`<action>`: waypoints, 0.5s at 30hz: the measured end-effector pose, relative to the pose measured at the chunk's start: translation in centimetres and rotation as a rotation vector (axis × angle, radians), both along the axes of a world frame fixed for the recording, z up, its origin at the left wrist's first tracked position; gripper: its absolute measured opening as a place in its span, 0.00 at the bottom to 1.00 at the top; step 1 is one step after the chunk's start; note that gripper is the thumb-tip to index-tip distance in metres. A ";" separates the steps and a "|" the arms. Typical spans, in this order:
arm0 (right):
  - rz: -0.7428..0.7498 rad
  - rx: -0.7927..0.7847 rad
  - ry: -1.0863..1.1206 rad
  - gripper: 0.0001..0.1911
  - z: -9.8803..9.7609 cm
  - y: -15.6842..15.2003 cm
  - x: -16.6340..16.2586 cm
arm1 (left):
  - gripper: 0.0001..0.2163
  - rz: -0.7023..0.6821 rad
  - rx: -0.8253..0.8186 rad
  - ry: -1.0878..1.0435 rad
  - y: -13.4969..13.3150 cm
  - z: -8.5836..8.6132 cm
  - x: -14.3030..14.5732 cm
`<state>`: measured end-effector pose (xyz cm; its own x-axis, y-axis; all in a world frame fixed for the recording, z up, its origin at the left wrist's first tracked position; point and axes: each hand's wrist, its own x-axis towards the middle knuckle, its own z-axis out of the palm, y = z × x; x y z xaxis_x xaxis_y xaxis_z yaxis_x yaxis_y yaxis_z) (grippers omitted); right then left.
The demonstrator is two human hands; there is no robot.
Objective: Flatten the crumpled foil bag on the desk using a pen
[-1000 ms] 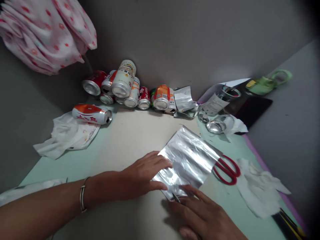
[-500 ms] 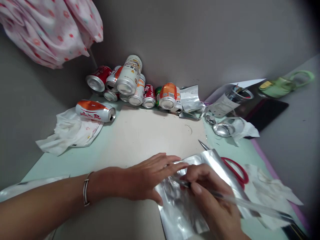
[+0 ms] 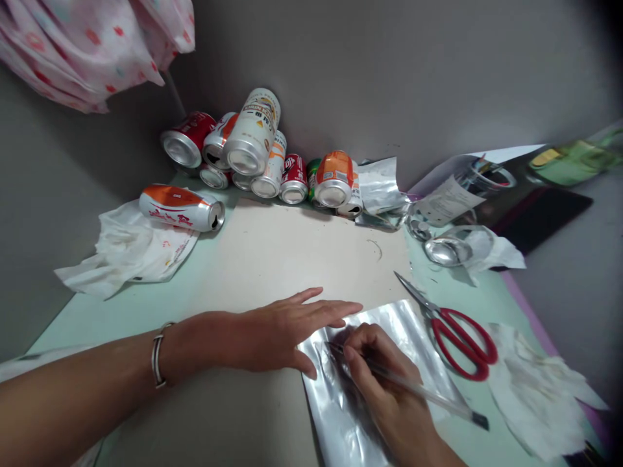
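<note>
A flattened silver metal sheet (image 3: 350, 415) lies on the table in front of me. My left hand (image 3: 287, 331) lies flat with its fingers stretched out, pressing the sheet's upper left edge. My right hand (image 3: 384, 383) is closed on a clear pen (image 3: 418, 389), whose tip touches the sheet near the left fingers. Red-handled scissors (image 3: 457, 337) lie just right of the sheet, blades pointing away from me.
Several drink cans (image 3: 263, 162) are piled against the back wall, and one can (image 3: 182, 207) lies on crumpled white paper (image 3: 121, 253) at left. Cut can pieces (image 3: 448, 250) sit at back right. White tissue (image 3: 540, 389) lies at right. A beige mat (image 3: 272, 259) covers the table.
The sheet has slid toward me, uncovering the scissors. My right hand took up the pen and brought its tip onto the sheet. My left hand stayed on the sheet's edge.
</note>
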<state>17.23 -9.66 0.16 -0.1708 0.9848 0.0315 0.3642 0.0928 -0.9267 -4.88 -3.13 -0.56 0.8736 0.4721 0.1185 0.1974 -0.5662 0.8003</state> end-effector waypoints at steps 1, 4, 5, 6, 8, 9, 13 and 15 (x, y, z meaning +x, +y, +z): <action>0.006 0.009 -0.010 0.12 -0.1 0.0 0.0 | 0.48 0.001 -0.003 0.005 0.0 0.0 0.0; 0.014 0.030 -0.043 0.12 -0.1 -0.1 -0.2 | 0.47 0.004 0.003 0.009 -0.1 0.1 0.0; 0.012 0.036 -0.054 0.12 -0.2 -0.1 -0.3 | 0.46 0.003 0.011 0.011 -0.1 0.2 0.0; 0.010 0.044 -0.066 0.12 -0.2 -0.1 -0.4 | 0.46 0.001 0.016 0.015 -0.1 0.2 0.0; 0.005 0.061 -0.078 0.12 -0.3 -0.1 -0.6 | 0.46 -0.004 0.023 0.022 -0.1 0.1 -0.1; 0.002 0.069 -0.080 0.12 -0.4 -0.1 -0.7 | 0.46 -0.009 0.025 0.021 0.0 0.1 -0.1; 0.015 0.065 -0.080 0.11 -0.5 -0.2 -0.8 | 0.45 -0.014 0.040 0.010 -0.1 0.0 -0.2; 0.024 0.055 -0.087 0.11 -0.6 -0.2 -0.8 | 0.45 -0.009 0.051 0.016 -0.1 -0.1 -0.2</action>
